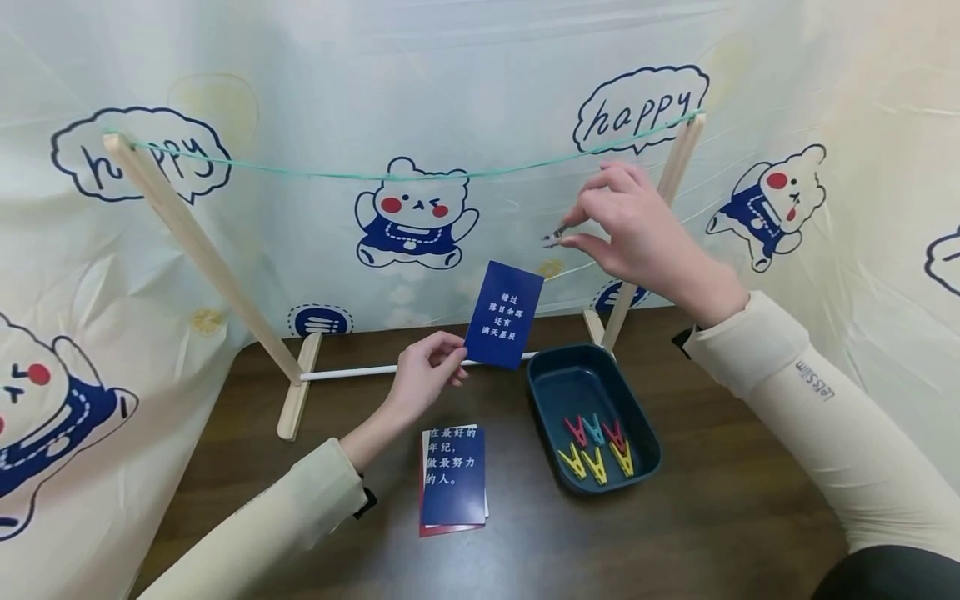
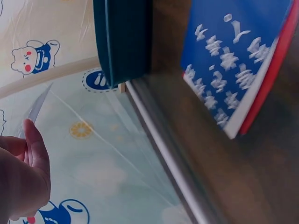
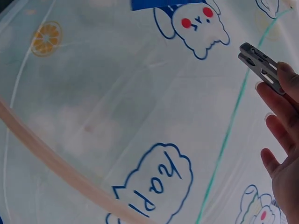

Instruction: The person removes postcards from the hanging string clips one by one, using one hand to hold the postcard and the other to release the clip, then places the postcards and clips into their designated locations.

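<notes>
My left hand pinches a blue card with white writing by its lower left corner. In the left wrist view that card appears nearly edge-on above the thumb. Up and to the right, my right hand holds a small grey clothespin between thumb and fingertips, its far end pointing left. The clothespin is above and right of the card, apart from it. A green string runs between two wooden posts and passes higher than both the card and the clothespin.
A dark teal tray holds several red, blue and yellow clothespins. Left of it on the wooden table lies a stack of cards. The wooden posts stand on feet joined by a white rod. A printed curtain hangs behind.
</notes>
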Motion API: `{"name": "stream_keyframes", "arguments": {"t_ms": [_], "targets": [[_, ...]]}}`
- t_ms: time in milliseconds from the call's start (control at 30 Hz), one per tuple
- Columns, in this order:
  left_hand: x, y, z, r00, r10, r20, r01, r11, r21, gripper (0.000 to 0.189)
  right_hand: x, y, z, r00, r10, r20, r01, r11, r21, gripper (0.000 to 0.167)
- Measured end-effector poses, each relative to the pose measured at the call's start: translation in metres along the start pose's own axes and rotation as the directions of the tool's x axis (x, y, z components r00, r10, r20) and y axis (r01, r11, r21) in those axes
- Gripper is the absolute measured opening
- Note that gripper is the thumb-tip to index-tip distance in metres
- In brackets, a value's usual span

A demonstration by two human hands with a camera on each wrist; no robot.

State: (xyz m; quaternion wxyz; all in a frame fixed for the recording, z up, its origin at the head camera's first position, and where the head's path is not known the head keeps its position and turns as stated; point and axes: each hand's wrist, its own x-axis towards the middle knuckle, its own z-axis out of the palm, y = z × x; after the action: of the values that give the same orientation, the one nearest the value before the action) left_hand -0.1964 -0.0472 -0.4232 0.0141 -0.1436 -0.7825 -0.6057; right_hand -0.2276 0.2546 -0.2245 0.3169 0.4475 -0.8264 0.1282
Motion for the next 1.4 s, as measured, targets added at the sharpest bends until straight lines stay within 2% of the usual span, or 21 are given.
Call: {"name": "stream_keyframes", "arguments": {"t_ms": [100, 200, 367, 600, 900, 1033, 1133, 1300, 1400], "targets": [[-0.01, -0.007, -0.003, 1.0, -0.025, -0.012, 0.024, 0.998, -0.051, 0.016, -0.011, 0.001, 0.009, 0.999, 0.029, 0.033, -0.03, 0.999, 0.037, 0.027], [-0.022, -0.016, -0.005, 0.997, -0.08, -0.018, 0.078, 0.993, -0.087, 0.016, -0.02, 0.001, 0.019, 0.997, 0.033, 0.066, -0.037, 0.998, 0.057, 0.027], [-0.045, -0.027, -0.006, 0.984, -0.177, 0.017, 0.178, 0.975, -0.135, 0.015, -0.034, -0.001, 0.034, 0.991, 0.04, 0.127, -0.05, 0.996, 0.073, 0.028], [-0.076, -0.036, -0.005, 0.953, -0.297, 0.064, 0.304, 0.931, -0.202, 0.015, -0.058, -0.007, 0.056, 0.962, 0.084, 0.259, -0.107, 0.991, 0.076, 0.027], [-0.105, -0.051, -0.008, 0.912, -0.404, 0.068, 0.409, 0.889, -0.207, 0.017, -0.09, -0.005, 0.088, 0.935, 0.137, 0.328, -0.179, 0.979, 0.1, 0.018], [-0.117, -0.06, -0.01, 0.888, -0.455, 0.069, 0.458, 0.859, -0.229, 0.017, -0.101, -0.006, 0.101, 0.91, 0.166, 0.38, -0.22, 0.97, 0.103, 0.018], [-0.124, -0.066, -0.011, 0.875, -0.479, 0.073, 0.482, 0.843, -0.239, 0.018, -0.109, -0.008, 0.111, 0.886, 0.187, 0.425, -0.25, 0.963, 0.098, 0.019], [-0.135, -0.074, -0.013, 0.863, -0.497, 0.086, 0.501, 0.823, -0.267, 0.019, -0.125, -0.01, 0.131, 0.844, 0.194, 0.5, -0.28, 0.955, 0.102, 0.019], [-0.139, -0.078, -0.013, 0.856, -0.507, 0.1, 0.513, 0.809, -0.286, 0.02, -0.133, -0.012, 0.141, 0.806, 0.198, 0.558, -0.301, 0.949, 0.099, 0.018]]}}
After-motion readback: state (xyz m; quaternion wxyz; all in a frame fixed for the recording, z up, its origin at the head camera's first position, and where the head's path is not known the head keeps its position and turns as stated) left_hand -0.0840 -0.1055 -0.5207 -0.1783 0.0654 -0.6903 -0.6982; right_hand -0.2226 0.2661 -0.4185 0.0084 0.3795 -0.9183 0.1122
